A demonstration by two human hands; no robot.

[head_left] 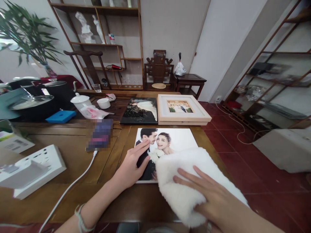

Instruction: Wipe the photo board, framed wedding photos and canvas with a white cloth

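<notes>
A wedding photo panel [143,173] lies flat on the wooden table in front of me. My left hand [136,161] rests on its left side, fingers stretched out over the printed picture, with a pale band on that wrist. Over the panel's lower right lies a fluffy white cloth [187,161], hiding that part. My right hand [201,191] presses down on this cloth and holds it, the thumb side tucked at a fold. Just behind the panel are a dark photo panel [141,111] and a light-framed photo [183,106] on a pale box.
On the left are a white power strip [41,170], a white cable [73,183], a blurred phone [99,134], a blue box [60,116], a teapot [81,101] and a lidded pan [31,105]. The table's right edge drops to the red tiled floor [233,155].
</notes>
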